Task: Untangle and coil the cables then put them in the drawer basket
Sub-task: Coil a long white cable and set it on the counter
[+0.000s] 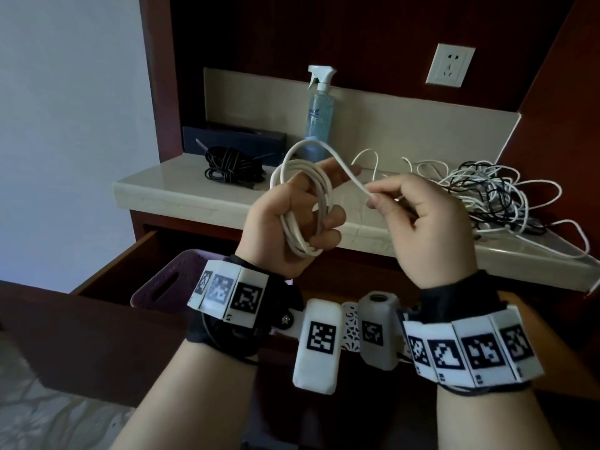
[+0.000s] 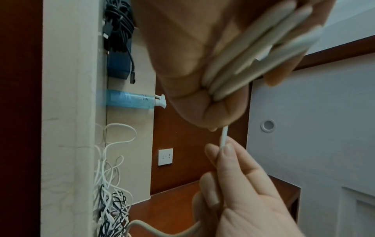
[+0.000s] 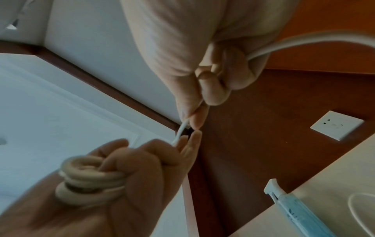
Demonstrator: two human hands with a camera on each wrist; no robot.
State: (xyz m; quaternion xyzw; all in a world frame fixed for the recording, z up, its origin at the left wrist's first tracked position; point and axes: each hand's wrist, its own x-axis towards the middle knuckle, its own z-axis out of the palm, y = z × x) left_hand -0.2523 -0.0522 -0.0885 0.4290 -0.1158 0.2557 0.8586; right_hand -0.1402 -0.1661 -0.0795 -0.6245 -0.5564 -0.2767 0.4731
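We wind a white cable (image 1: 305, 203) into loops around our left hand (image 1: 292, 222), its fingers curled on the coil, while our right hand (image 1: 422, 216) pinches the loose strand. One black bundle (image 1: 232, 167) sits coiled far left; the tangle (image 1: 487, 196) at right waits. The drawer (image 1: 107, 287) stands open. No writing is legible.

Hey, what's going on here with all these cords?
A person is winding a white cable into loops. The left hand holds the coil wrapped around its fingers, while the right hand pinches the loose run of the same cable to feed it on. A tangled pile of white and black cables waits on the countertop, near a bundled black cable and a spray bottle. The drawer below is open; nothing visible has gone in yet.
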